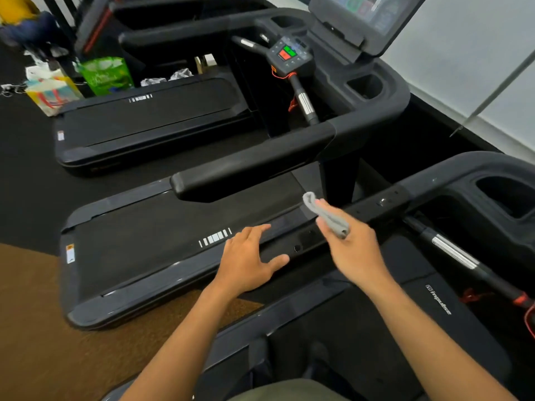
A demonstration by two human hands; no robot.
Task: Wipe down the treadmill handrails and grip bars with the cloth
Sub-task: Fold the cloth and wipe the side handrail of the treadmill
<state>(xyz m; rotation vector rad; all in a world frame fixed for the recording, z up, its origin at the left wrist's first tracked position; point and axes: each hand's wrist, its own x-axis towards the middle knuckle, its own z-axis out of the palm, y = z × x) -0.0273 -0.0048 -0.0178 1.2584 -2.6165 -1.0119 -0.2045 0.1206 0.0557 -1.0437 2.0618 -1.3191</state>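
Observation:
I stand on a black treadmill. Its left handrail (373, 205) runs under my hands toward the console at right. My right hand (351, 247) holds a folded grey cloth (325, 214) between thumb and fingers, just above that handrail. My left hand (249, 257) hovers with fingers spread over the handrail's near end, holding nothing. A grip bar (453, 251) with a chrome sensor section slants at the right. The neighbouring treadmill's right handrail (254, 162) lies just beyond, with its own chrome grip bar (305, 102).
The neighbouring treadmill's belt (162, 227) and a third treadmill's belt (150, 117) lie to the left. Bags (105, 75) stand on the floor at far left. A console with red and green buttons (288, 53) and a screen (364, 13) sit at the top. A white wall is at right.

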